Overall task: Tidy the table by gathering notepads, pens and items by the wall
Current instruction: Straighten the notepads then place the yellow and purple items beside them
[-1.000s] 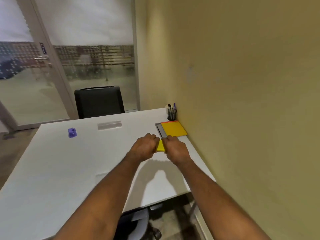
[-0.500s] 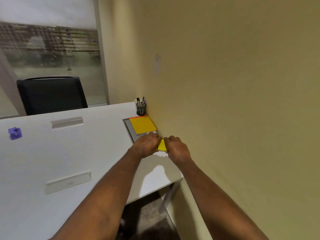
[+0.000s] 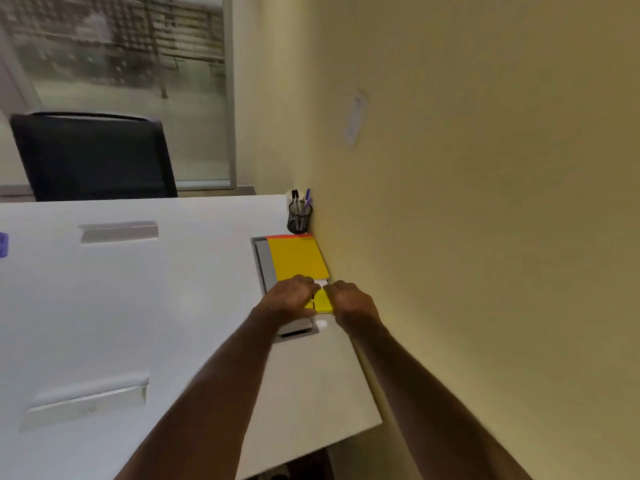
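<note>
A yellow wall (image 3: 467, 202) fills the frame from twelve through five o'clock. A white table (image 3: 156, 306) spreads over the seven to ten o'clock side, its right edge meeting the wall. Beyond its far edge, at ten o'clock, stands a black chair (image 3: 93, 157) before a frosted glass panel (image 3: 121, 64).

Two grey cable-slot covers sit in the tabletop: one (image 3: 117, 231) at ten o'clock, another (image 3: 86, 403) at eight. A grey recessed tray (image 3: 265, 261) lies near the centre, by the wall. A large yellow notepad (image 3: 298, 259) with a red top edge rests over the tray, touching the wall. At its twelve o'clock stands a black mesh pen cup (image 3: 300, 218) holding pens (image 3: 307, 199).

At the centre, the left hand (image 3: 289, 299) and right hand (image 3: 353, 301) curl round a small yellow sticky-note pad (image 3: 322, 302), one on each side, just at six o'clock of the large notepad. A purple object (image 3: 2, 244) shows at the nine o'clock edge.
</note>
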